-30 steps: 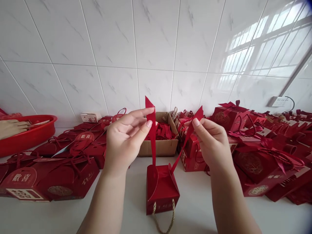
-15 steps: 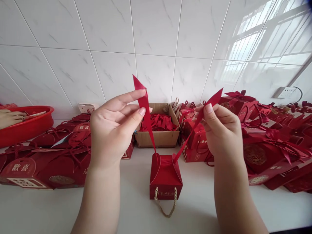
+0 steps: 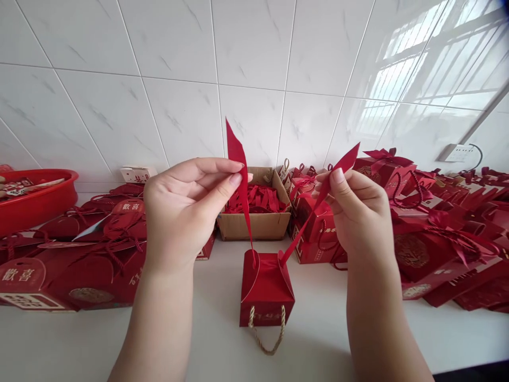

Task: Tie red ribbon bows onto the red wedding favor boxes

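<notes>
While both forearms [image 3: 165,313] extend forward, hands: left hand [image 3: 181,209] and right hand [image 3: 361,212] raised, well apart.
Left grip: thumb and fingers clamped on flat red fabric ribbon tail [image 3: 245,201].
Right grip: clamped on matching red tail [image 3: 299,237].
Box [image 3: 272,286]: small, red, cardboard, upright on white bench [image 3: 318,329], below and between both grips.

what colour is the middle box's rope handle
The rope handle is beige-gold, shown in the head view.

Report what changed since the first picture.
The left hand and right hand have moved farther apart, spreading the flat red fabric ribbon wider; both keep their pinch. Another person's hand has withdrawn leftward, almost out of view. The small red cardboard box stays standing.
</notes>
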Demonstrator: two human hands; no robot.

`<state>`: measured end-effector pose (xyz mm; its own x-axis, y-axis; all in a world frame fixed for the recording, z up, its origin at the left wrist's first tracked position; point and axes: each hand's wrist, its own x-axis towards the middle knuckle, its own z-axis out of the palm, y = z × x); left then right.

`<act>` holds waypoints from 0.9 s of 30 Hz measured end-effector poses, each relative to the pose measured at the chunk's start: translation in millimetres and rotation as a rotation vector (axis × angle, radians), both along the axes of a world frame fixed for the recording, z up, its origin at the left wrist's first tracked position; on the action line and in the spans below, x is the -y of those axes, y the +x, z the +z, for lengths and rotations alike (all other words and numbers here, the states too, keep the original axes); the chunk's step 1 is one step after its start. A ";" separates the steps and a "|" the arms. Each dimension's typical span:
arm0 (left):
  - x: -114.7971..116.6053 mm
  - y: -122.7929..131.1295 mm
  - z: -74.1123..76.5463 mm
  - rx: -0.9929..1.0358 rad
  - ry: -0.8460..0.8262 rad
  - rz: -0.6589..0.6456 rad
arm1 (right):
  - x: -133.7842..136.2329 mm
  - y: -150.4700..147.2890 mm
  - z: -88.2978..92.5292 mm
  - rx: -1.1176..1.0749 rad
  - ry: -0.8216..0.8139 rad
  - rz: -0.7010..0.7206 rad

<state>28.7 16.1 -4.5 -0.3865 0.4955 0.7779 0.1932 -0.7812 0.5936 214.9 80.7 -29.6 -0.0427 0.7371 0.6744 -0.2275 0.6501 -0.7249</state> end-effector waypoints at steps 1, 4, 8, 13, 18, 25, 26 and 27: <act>0.0 -0.4 0.1 0.003 -0.004 -0.001 | -0.7 -0.5 -0.5 -0.002 -0.003 0.003; -0.8 -2.2 0.3 0.026 -0.002 0.010 | -4.5 -2.6 -2.5 -0.013 -0.010 -0.003; -5.2 -7.6 -1.7 0.049 -0.020 0.047 | -10.8 -5.1 -5.1 -0.037 -0.031 -0.007; -9.8 -11.2 -4.1 0.027 -0.015 0.081 | -14.3 -4.9 -6.5 -0.063 -0.052 -0.009; -6.2 -7.7 -2.2 0.032 -0.042 0.118 | -15.9 -4.2 -6.8 -0.085 -0.041 -0.008; -9.3 -14.7 -6.9 -0.079 -0.046 0.114 | -15.7 -5.2 -6.6 -0.046 -0.029 0.003; -10.3 -15.2 -7.4 -0.084 -0.033 0.117 | -15.9 -5.1 -6.6 -0.045 -0.028 -0.001; -11.2 -15.3 -7.7 -0.085 -0.018 0.120 | -16.1 -5.0 -6.7 -0.045 -0.029 -0.003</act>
<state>13.4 27.3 -12.3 -0.3773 0.4641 0.8014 0.3347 -0.7385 0.5853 209.9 96.8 -36.3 -0.0110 0.7562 0.6543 -0.2583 0.6300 -0.7324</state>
